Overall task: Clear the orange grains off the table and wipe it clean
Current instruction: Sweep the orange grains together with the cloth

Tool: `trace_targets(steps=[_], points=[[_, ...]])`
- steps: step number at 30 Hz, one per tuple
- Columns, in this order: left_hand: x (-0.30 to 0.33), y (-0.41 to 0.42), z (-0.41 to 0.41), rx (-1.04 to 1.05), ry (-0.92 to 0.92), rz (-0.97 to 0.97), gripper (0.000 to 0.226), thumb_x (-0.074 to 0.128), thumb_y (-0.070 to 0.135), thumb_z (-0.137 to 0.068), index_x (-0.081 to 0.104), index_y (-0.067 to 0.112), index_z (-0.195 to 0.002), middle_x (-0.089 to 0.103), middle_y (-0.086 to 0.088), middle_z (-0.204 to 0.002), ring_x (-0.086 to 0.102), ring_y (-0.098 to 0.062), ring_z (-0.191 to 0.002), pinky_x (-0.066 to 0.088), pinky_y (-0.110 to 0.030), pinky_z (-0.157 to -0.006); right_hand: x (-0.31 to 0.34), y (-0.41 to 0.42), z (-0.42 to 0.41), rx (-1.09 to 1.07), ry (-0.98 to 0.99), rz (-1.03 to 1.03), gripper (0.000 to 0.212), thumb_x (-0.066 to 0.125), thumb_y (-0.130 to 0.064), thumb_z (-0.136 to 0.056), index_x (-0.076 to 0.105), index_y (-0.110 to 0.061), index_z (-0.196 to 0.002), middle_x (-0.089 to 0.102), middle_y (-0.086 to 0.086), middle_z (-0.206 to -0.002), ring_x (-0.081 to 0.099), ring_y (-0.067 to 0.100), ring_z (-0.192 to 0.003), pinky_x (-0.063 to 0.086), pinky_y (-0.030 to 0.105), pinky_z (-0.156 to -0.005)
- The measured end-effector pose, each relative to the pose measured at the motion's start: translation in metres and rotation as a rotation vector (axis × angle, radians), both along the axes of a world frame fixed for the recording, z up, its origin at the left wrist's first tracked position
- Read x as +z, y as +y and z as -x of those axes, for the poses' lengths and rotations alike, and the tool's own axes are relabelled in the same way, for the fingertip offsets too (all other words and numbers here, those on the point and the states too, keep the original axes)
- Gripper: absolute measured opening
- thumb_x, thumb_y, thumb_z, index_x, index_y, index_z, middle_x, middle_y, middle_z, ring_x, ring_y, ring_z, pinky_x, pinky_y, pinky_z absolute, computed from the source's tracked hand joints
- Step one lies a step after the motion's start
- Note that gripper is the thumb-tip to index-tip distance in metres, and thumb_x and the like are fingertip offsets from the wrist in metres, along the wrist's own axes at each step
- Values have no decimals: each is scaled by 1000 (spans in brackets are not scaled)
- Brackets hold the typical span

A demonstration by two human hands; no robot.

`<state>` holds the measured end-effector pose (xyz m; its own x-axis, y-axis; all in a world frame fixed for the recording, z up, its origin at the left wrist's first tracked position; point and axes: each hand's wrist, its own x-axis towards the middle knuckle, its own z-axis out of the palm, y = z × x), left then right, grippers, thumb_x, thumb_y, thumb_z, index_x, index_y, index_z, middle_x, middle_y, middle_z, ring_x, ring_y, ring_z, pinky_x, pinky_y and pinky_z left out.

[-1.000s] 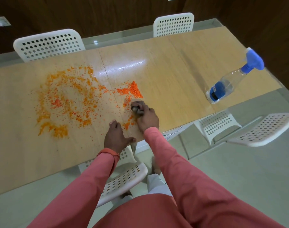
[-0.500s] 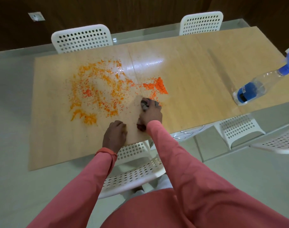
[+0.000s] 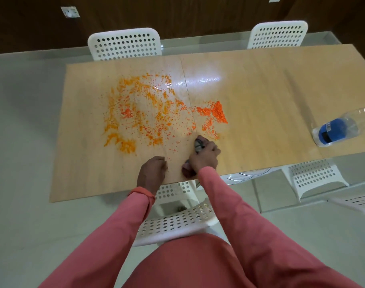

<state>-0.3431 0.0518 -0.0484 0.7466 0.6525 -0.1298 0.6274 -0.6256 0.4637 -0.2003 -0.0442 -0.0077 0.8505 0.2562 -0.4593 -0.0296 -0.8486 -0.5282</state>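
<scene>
the only label in sight is the blue band on the spray bottle [image 3: 334,132], which lies on its side at the right end of the table [image 3: 260,113], and its small white patch is too blurred to read. the orange grains [image 3: 148,115] are strewn in a wide ring over the left half of the wooden top, with a denser heap [image 3: 217,112] just right of the seam and a yellow-orange clump [image 3: 127,145] at the ring's near left. the right hand [image 3: 204,156] is curled around a dark cloth [image 3: 198,143] and presses it on the table close to the near edge, just below the heap; a bit of the cloth shows again under the wrist. the left hand [image 3: 153,169] rests on the table beside it, fingers bent under and gripping nothing i can see. the two hands are near each other but not touching. white perforated chairs stand around: two at the far side [image 3: 125,44] [image 3: 278,35], one tucked under the near edge between the pink sleeves [image 3: 177,223], and others at the right [image 3: 314,177]. a wall socket [image 3: 70,11] sits on the dark wall beyond.
</scene>
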Motion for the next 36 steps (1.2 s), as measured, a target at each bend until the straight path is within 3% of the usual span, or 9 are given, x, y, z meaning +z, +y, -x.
trace_targets(steps=[4, 6, 8, 13, 18, 22, 25, 30, 36], points=[[3, 2, 12, 1, -66, 20, 38, 53, 3, -90, 66, 14, -124, 60, -3, -133, 58, -23, -117, 44, -31, -101, 5, 57, 5, -8, 234, -218, 56, 59, -16, -91, 32, -11, -140, 40, 18, -138, 55, 40, -114, 48, 39, -91], [0, 6, 19, 41, -14, -11, 42, 53, 2, -90, 62, 12, -130, 58, -4, -136, 51, -22, -127, 37, -32, -109, 6, 64, -7, -102, 307, -331, 54, 58, -13, -91, 35, -14, -140, 48, 17, -136, 57, 34, -113, 53, 38, -96], [-4, 11, 23, 64, 23, -27, 39, 54, 5, -93, 61, 13, -130, 58, -3, -136, 46, -20, -132, 34, -31, -111, 11, 52, -22, -194, 237, -373, 50, 58, -11, -92, 38, -13, -137, 48, 16, -135, 57, 33, -111, 53, 40, -96], [-4, 16, 12, 72, 25, -57, 30, 56, 14, -94, 66, 11, -123, 63, -6, -127, 52, -21, -120, 42, -32, -101, 3, -8, -72, -322, -140, -159, 57, 58, -15, -90, 34, -11, -142, 37, 21, -135, 56, 45, -109, 49, 44, -88], [-3, 16, 3, 113, 60, -63, 29, 59, 14, -92, 68, 9, -119, 64, -8, -125, 54, -24, -116, 45, -34, -97, -18, 5, -76, -250, -110, 1, 70, 56, -20, -92, 22, -13, -153, 28, 24, -145, 46, 45, -120, 48, 48, -98], [2, 18, -5, 148, 97, -63, 26, 61, 14, -90, 70, 8, -114, 65, -7, -120, 55, -23, -112, 46, -33, -93, -11, 61, -59, -28, 57, -156, 61, 61, -12, -94, 35, -19, -148, 31, 14, -142, 55, 36, -110, 57, 40, -89], [6, 18, -12, 153, 147, -65, 25, 61, 14, -89, 70, 8, -112, 64, -7, -112, 57, -24, -105, 49, -32, -88, -5, 89, -54, 219, 113, -222, 47, 46, -13, -97, 45, -19, -144, 44, 14, -137, 58, 36, -106, 49, 32, -84], [12, 15, -32, 180, 80, -48, 28, 54, 18, -92, 70, 10, -114, 62, -4, -112, 60, -23, -97, 51, -32, -82, 2, 64, -92, 164, -36, -270, 41, 43, -4, -90, 57, -12, -128, 59, 21, -122, 59, 36, -100, 40, 31, -71], [19, 12, -83, 61, 24, 43, 37, 58, 23, -93, 61, 10, -127, 57, -5, -126, 51, -23, -118, 47, -34, -97, -1, 7, -177, 52, -326, 4, 51, 50, -11, -92, 43, -16, -143, 44, 22, -135, 55, 44, -113, 48, 45, -93]])
